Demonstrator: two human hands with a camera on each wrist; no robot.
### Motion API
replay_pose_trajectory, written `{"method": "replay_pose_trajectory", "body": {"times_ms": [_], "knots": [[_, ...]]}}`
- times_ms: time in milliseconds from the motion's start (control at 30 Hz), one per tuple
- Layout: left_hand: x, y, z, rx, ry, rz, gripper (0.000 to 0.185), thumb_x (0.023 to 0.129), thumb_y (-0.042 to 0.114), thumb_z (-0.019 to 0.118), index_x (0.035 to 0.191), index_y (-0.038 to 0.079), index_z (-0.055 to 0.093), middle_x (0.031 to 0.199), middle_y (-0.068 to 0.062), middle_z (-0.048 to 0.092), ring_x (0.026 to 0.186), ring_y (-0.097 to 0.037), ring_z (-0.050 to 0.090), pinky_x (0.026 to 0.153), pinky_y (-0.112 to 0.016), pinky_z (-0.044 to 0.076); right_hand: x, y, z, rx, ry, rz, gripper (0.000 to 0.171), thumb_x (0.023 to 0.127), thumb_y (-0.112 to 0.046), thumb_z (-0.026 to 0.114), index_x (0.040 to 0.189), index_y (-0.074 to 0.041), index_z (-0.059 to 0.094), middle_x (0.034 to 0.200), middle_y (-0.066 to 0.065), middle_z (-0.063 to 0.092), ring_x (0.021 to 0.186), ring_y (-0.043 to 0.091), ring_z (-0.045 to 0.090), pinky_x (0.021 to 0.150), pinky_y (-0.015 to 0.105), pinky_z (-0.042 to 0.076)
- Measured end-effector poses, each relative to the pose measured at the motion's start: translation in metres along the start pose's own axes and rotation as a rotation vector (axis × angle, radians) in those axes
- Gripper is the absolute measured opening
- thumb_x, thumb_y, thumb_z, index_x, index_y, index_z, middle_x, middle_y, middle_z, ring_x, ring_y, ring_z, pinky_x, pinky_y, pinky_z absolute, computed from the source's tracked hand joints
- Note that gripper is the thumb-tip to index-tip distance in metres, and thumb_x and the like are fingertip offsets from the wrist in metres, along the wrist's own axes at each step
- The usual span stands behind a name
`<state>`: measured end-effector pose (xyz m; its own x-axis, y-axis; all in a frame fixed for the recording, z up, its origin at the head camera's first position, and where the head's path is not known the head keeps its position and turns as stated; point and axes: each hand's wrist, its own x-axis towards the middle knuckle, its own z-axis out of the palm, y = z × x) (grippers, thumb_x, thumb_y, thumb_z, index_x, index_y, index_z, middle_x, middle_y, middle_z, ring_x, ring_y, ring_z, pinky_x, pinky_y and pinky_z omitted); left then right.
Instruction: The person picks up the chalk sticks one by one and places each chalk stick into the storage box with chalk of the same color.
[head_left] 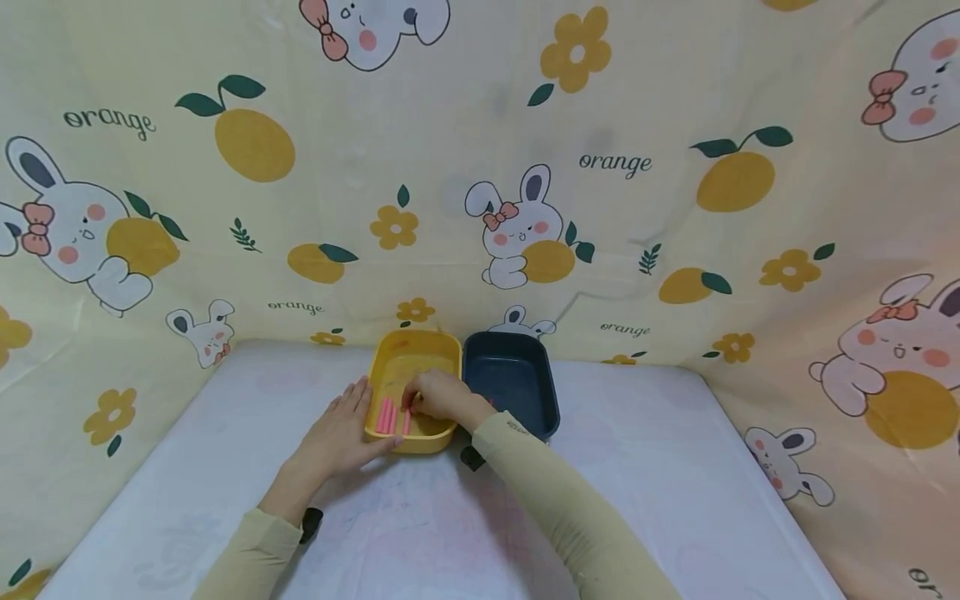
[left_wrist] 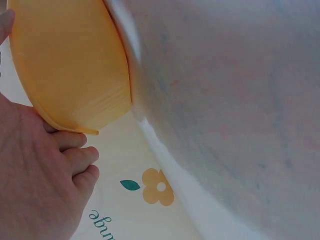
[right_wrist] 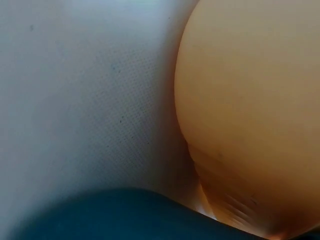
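Inside yellow tray [head_left: 397,358], right hand [head_left: 442,396] pinches pink sticks [head_left: 388,415].

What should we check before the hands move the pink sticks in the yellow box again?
1. Yellow box is held steady: ok. The left hand rests flat against its left side.
2. Right hand is over the pink sticks: ok. It reaches inside the box near them.
3. Right hand's grip on a stick: cannot tell. Its fingers hide what they touch.
4. Sticks lie inside the box, not on the table: ok.
5. Dark blue box sits right beside the yellow one: ok. It looks empty where it can be seen.
6. How many sticks are there: cannot tell. The right hand covers part of them.
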<state>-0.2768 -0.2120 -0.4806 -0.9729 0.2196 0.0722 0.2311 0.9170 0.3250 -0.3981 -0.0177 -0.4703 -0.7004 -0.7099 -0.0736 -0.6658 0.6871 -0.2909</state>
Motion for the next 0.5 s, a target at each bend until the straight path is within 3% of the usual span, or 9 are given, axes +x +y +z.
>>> {"method": "replay_pose_trajectory", "body": {"times_ms": [267, 500], "knots": [[0.003, -0.005, -0.002, -0.004, -0.010, 0.018, 0.118, 0.092, 0.078, 0.054, 0.158, -0.014, 0.022, 0.169, -0.030, 0.017, 0.155, -0.049, 0.020, 0.125, -0.060, 0.022, -0.003, -0.001, -0.004, 0.009, 0.047, -0.067, 0.011, 0.097, -0.021, 0.077, 0.107, -0.021, 0.081, 0.107, -0.009, 0.075, 0.090, 0.009, 0.061, 0.084, 0.016, 0.052], [0.011, -0.016, -0.012, -0.012, -0.037, -0.001, 0.121, 0.090, 0.080, 0.055, 0.158, -0.014, 0.022, 0.168, -0.030, 0.018, 0.155, -0.048, 0.020, 0.125, -0.061, 0.020, -0.012, -0.010, -0.022, 0.020, 0.086, -0.072, 0.017, 0.097, -0.025, 0.076, 0.113, -0.020, 0.080, 0.118, -0.005, 0.073, 0.097, 0.012, 0.064, 0.090, 0.022, 0.056]]}}
